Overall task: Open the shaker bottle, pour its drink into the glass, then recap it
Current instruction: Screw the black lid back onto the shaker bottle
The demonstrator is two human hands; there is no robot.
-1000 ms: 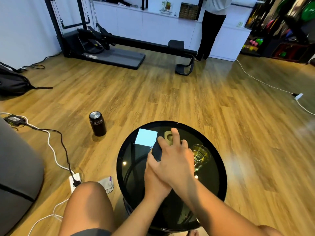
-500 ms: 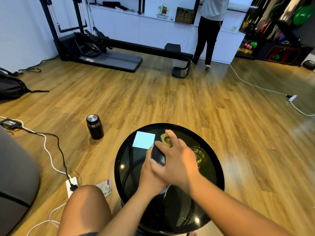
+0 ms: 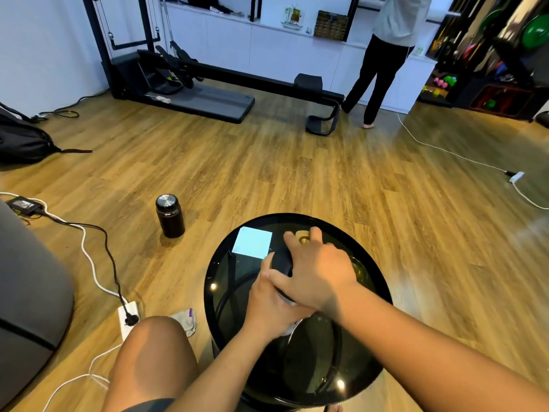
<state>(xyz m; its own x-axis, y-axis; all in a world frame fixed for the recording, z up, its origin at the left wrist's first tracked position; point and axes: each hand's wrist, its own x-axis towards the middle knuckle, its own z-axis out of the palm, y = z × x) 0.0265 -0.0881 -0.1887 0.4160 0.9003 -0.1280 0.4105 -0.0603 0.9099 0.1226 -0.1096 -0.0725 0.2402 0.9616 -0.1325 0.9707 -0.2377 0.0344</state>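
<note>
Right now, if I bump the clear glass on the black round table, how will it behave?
The clear glass probably slides easily, since the glossy black table looks slick. It seems to hold yellowish liquid, so a tip would likely spill. Being glass, it is probably fragile.

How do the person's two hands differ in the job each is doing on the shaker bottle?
The left hand wraps the body of the shaker bottle from the side, low down; the right hand lies over its dark top from above. The left hand is partly hidden beneath the right hand, which is in full view. Both are closed on the bottle above the round black table.
</note>
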